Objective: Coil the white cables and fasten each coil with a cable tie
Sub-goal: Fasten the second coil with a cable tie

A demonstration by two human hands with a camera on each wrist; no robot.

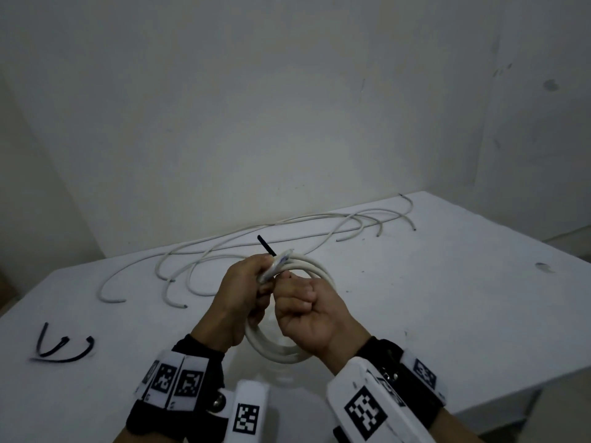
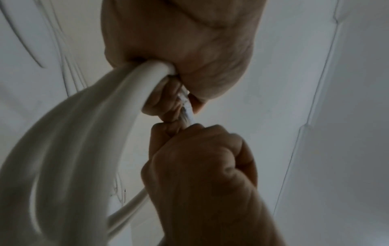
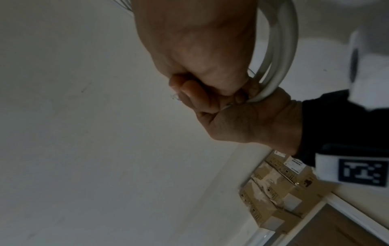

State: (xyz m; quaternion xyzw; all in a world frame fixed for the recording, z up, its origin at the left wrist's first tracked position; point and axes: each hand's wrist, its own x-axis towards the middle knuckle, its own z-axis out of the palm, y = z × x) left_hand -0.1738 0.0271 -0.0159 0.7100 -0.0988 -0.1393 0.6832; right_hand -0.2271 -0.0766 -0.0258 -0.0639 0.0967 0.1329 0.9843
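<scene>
A white tabletop (image 1: 447, 298) stands in the corner of a dim room with pale walls (image 1: 287, 107), its far half strewn with loose white cables (image 1: 243, 243) that lie in long overlapping curves reaching to the back edge. Above the near middle of the tabletop, a person holds a coil of white cable (image 1: 278, 351) upright between both hands, the loops hanging below the wrists and arching behind the knuckles. The left hand (image 1: 238, 298) is curled round the top of the coil, its fingers bunching the strands together; the left wrist view shows the thick strands (image 2: 69, 136) emerging from that fist. The right hand (image 1: 308, 318) is closed into a tight fist just beside the left, knuckles touching it, and appears to pinch something thin at the bundle, though what it grips cannot be made out. A black cable tie (image 1: 267, 246) juts up and away from the gripped section, its free tail pointing toward the back wall. Two more black cable ties (image 1: 62, 348) lie on the tabletop at the near left, well apart from the hands. Both wrists carry black straps with white marker-printed blocks (image 1: 364, 410). In the right wrist view, cardboard boxes (image 3: 273, 191) are stacked against a wall.
</scene>
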